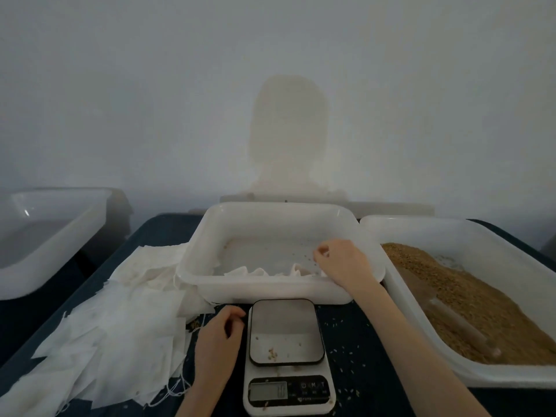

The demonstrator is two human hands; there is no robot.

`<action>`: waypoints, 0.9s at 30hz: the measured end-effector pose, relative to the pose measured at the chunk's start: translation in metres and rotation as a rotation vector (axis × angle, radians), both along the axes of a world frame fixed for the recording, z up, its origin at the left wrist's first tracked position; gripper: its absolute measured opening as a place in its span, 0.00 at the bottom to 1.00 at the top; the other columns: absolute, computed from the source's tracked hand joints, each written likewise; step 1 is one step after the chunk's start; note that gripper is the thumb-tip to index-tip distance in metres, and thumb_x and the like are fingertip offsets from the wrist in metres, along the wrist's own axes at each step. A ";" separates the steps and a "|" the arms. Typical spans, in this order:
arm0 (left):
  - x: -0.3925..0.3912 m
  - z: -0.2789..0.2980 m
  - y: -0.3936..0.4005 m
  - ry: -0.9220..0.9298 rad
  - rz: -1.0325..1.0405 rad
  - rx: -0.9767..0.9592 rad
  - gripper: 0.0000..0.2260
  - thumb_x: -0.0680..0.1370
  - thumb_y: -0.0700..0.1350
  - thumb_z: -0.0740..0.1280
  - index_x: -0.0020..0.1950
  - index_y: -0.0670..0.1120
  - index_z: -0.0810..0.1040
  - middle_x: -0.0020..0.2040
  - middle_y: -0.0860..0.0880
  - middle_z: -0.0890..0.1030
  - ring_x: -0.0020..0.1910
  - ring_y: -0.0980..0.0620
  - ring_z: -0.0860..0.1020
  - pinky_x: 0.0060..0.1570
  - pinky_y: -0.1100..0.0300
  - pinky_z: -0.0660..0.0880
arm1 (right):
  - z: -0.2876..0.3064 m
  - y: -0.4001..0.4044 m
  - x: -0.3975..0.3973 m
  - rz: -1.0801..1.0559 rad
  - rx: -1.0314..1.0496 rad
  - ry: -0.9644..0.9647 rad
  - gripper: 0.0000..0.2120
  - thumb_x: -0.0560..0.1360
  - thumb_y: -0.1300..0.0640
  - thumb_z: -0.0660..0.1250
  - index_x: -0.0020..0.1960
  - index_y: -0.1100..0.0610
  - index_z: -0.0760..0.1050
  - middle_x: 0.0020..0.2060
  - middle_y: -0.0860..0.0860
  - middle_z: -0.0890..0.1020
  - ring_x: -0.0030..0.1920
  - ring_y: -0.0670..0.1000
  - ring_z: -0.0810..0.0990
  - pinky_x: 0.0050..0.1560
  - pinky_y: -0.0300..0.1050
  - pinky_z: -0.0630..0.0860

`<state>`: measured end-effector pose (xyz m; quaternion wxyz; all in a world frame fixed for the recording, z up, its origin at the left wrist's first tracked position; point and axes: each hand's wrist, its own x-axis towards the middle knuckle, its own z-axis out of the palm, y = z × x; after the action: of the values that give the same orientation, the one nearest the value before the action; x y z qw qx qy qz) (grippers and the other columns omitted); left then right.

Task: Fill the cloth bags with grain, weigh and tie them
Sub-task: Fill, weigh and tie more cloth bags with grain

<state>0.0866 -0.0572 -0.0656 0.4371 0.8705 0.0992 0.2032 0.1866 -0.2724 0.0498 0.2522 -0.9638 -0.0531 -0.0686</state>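
Note:
A crumpled white cloth bag (270, 270) lies along the near wall inside the middle white tray (264, 291). My right hand (341, 260) reaches into that tray over the bag's right end. Its fingers are curled with thumb and fingertips together, and I see nothing between them. My left hand (219, 332) rests on the dark table against the left side of the digital scale (285, 356), fingers curled with nothing visible in them. A few grains lie on the scale's platform. Brown grain (469, 299) fills the right-hand white tray (421, 344).
A heap of flat white cloth pieces (120, 320) with loose threads covers the table on the left. Another white tub (45, 236) stands at the far left. Stray grains dot the dark table (361, 341) around the scale. A plain wall rises behind.

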 end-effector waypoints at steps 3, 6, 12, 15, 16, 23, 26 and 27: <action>-0.006 0.009 -0.002 -0.020 0.065 0.119 0.08 0.76 0.41 0.66 0.46 0.56 0.77 0.33 0.58 0.77 0.32 0.62 0.74 0.31 0.71 0.66 | -0.002 0.015 -0.018 0.132 0.107 -0.043 0.10 0.78 0.51 0.63 0.43 0.52 0.80 0.39 0.47 0.80 0.42 0.49 0.78 0.41 0.42 0.73; -0.007 0.017 0.011 0.024 0.181 0.334 0.04 0.77 0.45 0.65 0.49 0.53 0.77 0.36 0.58 0.75 0.35 0.60 0.72 0.30 0.70 0.64 | -0.006 0.030 -0.035 0.311 0.146 -0.004 0.10 0.77 0.52 0.65 0.38 0.47 0.79 0.38 0.44 0.82 0.39 0.43 0.78 0.43 0.38 0.74; -0.015 0.024 0.058 0.076 0.427 0.573 0.19 0.74 0.45 0.69 0.63 0.45 0.73 0.61 0.44 0.73 0.52 0.47 0.73 0.48 0.55 0.72 | -0.012 0.041 -0.051 0.428 0.186 0.031 0.11 0.78 0.53 0.65 0.37 0.44 0.77 0.35 0.41 0.80 0.39 0.39 0.77 0.42 0.32 0.71; -0.020 0.027 0.070 -0.131 0.417 0.610 0.20 0.69 0.38 0.75 0.59 0.41 0.76 0.54 0.41 0.76 0.44 0.45 0.76 0.36 0.54 0.76 | -0.019 0.045 -0.056 0.438 0.177 0.027 0.11 0.78 0.53 0.65 0.38 0.43 0.77 0.34 0.40 0.79 0.37 0.36 0.76 0.38 0.28 0.68; -0.022 0.028 0.073 -0.187 0.415 0.646 0.20 0.67 0.37 0.76 0.58 0.41 0.77 0.52 0.41 0.76 0.41 0.45 0.77 0.33 0.54 0.76 | -0.021 0.047 -0.057 0.443 0.172 0.028 0.10 0.78 0.52 0.65 0.38 0.43 0.78 0.35 0.41 0.80 0.37 0.37 0.77 0.38 0.29 0.68; -0.023 0.036 0.101 0.112 0.518 0.456 0.10 0.79 0.41 0.61 0.56 0.46 0.80 0.49 0.47 0.81 0.47 0.48 0.75 0.42 0.55 0.72 | -0.028 0.054 -0.068 0.468 0.205 0.053 0.12 0.77 0.51 0.66 0.36 0.40 0.77 0.34 0.40 0.81 0.39 0.40 0.78 0.40 0.32 0.73; -0.024 0.039 0.100 0.032 0.490 0.442 0.12 0.80 0.41 0.59 0.55 0.48 0.81 0.43 0.50 0.82 0.44 0.50 0.75 0.38 0.57 0.70 | -0.028 0.057 -0.071 0.494 0.217 0.055 0.12 0.76 0.52 0.66 0.36 0.40 0.77 0.37 0.41 0.82 0.40 0.39 0.79 0.42 0.33 0.74; -0.025 0.042 0.098 -0.011 0.500 0.407 0.11 0.80 0.41 0.59 0.55 0.48 0.81 0.44 0.50 0.82 0.44 0.51 0.76 0.38 0.58 0.69 | -0.029 0.058 -0.072 0.502 0.216 0.061 0.11 0.76 0.52 0.66 0.37 0.41 0.77 0.38 0.41 0.82 0.41 0.39 0.79 0.44 0.34 0.75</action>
<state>0.0612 0.0404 -0.0240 0.1910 0.8877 0.2648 0.3248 0.1143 -0.2141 0.0211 0.3641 -0.8896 -0.2750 0.0196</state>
